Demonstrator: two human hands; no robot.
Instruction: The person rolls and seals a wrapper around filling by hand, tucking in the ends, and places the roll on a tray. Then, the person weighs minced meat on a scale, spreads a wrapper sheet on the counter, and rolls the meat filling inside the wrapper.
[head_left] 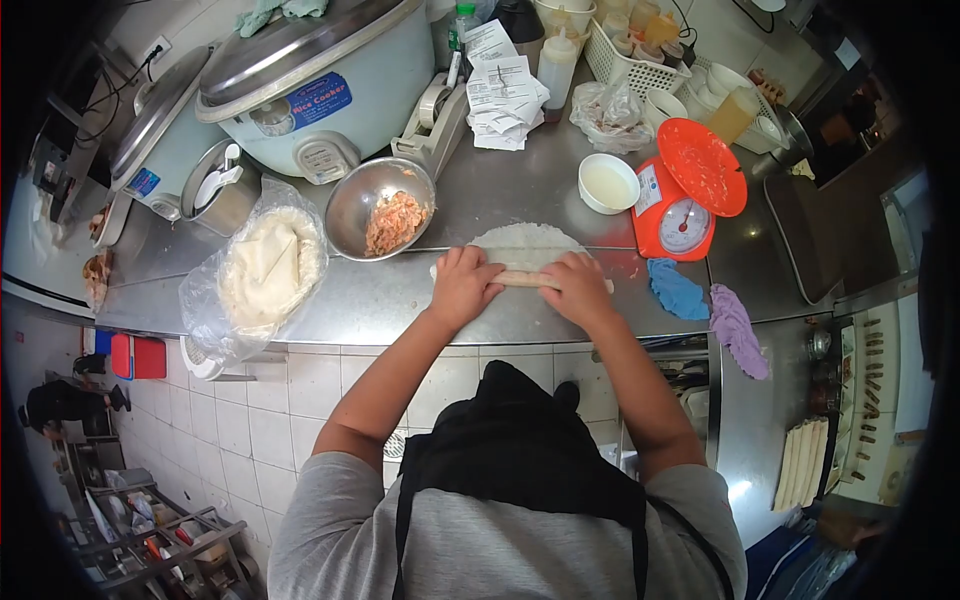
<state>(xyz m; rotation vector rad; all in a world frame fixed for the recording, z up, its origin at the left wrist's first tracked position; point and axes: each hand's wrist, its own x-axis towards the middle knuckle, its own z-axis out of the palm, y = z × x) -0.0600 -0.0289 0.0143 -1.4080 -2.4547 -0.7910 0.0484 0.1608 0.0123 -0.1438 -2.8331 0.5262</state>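
Both hands are on a tan wooden rolling pin [522, 279] lying crosswise near the front of the steel counter. My left hand [464, 285] curls over its left part, and my right hand [578, 288] curls over its right part. A thin, pale round sheet of dough [528, 237] lies flat under and behind the pin. Left of it stands a steel bowl [340, 215] with an orange-pink chopped filling [397, 222]. Farther left, a large mass of dough [268, 265] rests in a clear plastic bag.
A white bowl [608, 184] stands by a red kitchen scale [678, 215]. Blue [677, 288] and purple [736, 330] cloths lie at the right. Rice cookers [318, 100], paper slips [503, 95] and a basket of bottles [635, 70] line the back. Another person [65, 402] is at far left.
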